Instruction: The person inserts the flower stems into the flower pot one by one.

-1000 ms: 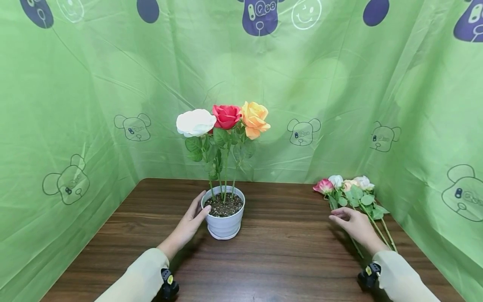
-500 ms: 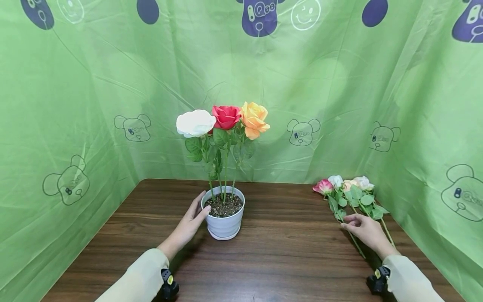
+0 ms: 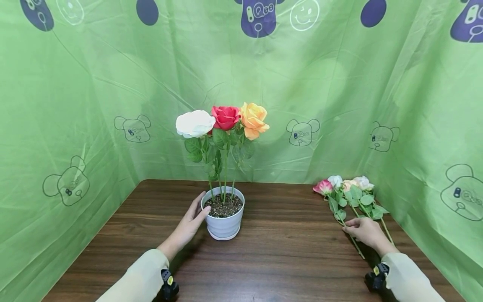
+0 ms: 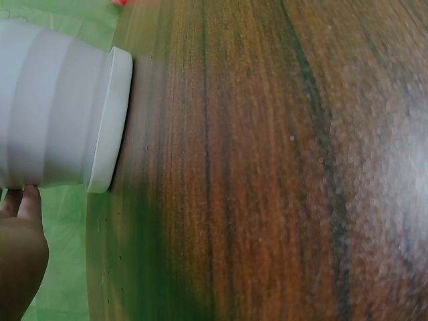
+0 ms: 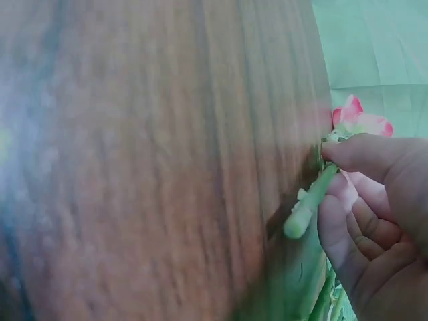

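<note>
A pale flowerpot point(image 3: 225, 226) of dark soil stands left of the table's middle, holding upright artificial roses: a white rose point(image 3: 195, 123), a red rose point(image 3: 226, 117) and an orange rose point(image 3: 254, 119). My left hand point(image 3: 187, 224) rests against the pot's left side, thumb at the front rim and fingers extended along the side; its fingertips touch the pot wall point(image 4: 60, 107) in the left wrist view. At the right, my right hand point(image 3: 367, 233) pinches the green stem point(image 5: 311, 200) of a pink rose point(image 3: 323, 187) between thumb and fingers. The stem lies low over the table.
Beside the pink rose lie more cut roses, among them a white rose point(image 3: 335, 181) and a cream rose point(image 3: 363, 183), with leafy stems toward the right edge. The brown wooden table point(image 3: 286, 251) is backed by a green printed cloth point(image 3: 332, 105).
My right hand has moved down and slightly right along the stems and now pinches the pink rose's stem. The left hand and the flowerpot have stayed in place.
</note>
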{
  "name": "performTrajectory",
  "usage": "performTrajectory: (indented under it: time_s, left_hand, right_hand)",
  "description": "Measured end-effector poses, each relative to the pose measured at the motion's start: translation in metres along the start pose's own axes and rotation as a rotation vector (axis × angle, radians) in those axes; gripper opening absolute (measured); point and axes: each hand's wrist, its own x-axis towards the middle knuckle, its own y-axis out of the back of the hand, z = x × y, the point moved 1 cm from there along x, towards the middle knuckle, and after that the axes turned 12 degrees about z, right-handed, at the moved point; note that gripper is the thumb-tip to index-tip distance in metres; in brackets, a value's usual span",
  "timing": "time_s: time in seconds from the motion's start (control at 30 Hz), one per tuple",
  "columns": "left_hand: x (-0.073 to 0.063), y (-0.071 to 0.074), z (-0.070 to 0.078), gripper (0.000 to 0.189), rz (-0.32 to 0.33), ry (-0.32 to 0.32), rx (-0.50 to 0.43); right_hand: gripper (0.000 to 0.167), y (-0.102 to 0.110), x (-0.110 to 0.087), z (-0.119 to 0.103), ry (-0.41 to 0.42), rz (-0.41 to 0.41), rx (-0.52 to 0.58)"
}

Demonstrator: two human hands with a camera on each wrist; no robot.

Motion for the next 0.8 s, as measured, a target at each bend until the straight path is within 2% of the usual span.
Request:
performTrajectory:
  time_s: [0.53,0.8]
  left_hand:
    - [0.0,0.0,0.0,0.063,0.0,0.011,0.005]
    - [0.0,0.0,0.001,0.064,-0.002,0.007,0.001]
  right_hand:
    - [0.031,0.0,0.0,-0.013,0.035,0.034,-0.001]
    - [0.033,0.0,0.003,-0.02,0.068,0.08,0.023]
